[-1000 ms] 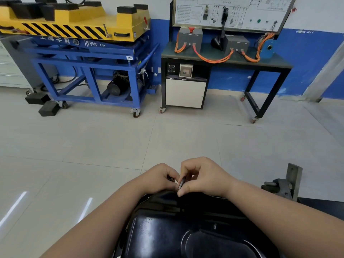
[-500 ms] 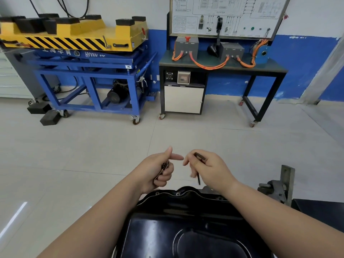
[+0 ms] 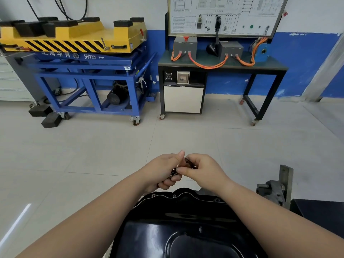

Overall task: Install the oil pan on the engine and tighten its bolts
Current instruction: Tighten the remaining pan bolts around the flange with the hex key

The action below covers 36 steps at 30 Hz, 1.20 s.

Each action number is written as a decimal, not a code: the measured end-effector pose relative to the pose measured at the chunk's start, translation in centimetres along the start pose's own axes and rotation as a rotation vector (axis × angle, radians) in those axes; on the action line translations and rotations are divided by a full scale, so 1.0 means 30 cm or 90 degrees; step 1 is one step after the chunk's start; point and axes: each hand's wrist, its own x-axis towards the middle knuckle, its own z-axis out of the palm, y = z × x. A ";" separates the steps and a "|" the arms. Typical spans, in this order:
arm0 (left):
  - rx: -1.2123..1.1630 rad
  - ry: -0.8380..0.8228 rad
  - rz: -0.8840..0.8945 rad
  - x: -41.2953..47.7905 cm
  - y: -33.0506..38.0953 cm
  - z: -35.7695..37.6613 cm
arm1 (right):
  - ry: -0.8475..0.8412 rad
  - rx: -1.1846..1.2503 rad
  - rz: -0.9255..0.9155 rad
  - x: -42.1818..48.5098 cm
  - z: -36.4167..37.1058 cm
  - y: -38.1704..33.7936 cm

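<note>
Bolt-starting step: left hand (image 3: 162, 171) grips spare bolts (image 3: 172, 174), right hand (image 3: 203, 173) pinches one bolt (image 3: 188, 162). Next: seat it in a far hole (image 3: 174, 196) of the pan (image 3: 186, 226).

I'm looking across a pale tiled floor (image 3: 83, 155) toward a wall (image 3: 307, 58) painted white above and blue below. At left, a blue wheeled cart (image 3: 83, 67) is carrying a yellow platform (image 3: 74, 36) with black hazard stripes, and black pads (image 3: 122, 23) are sitting on top of it. A black motor (image 3: 116, 94) is resting on the cart's lower frame. 2 black blocks (image 3: 51, 120) are lying on the floor near its left caster. To the right, a black-framed bench (image 3: 242, 69) is standing on casters and holding 2 grey boxes (image 3: 185, 46) with orange cables (image 3: 206, 65) running between them (the diagram board (image 3: 223, 13) behind is too small to read). A grey metal bracket (image 3: 277, 189) is standing at far right.
</note>
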 end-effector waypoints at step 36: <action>0.292 -0.039 -0.056 0.071 -0.091 -0.032 | -0.267 -0.400 0.102 -0.018 -0.071 0.089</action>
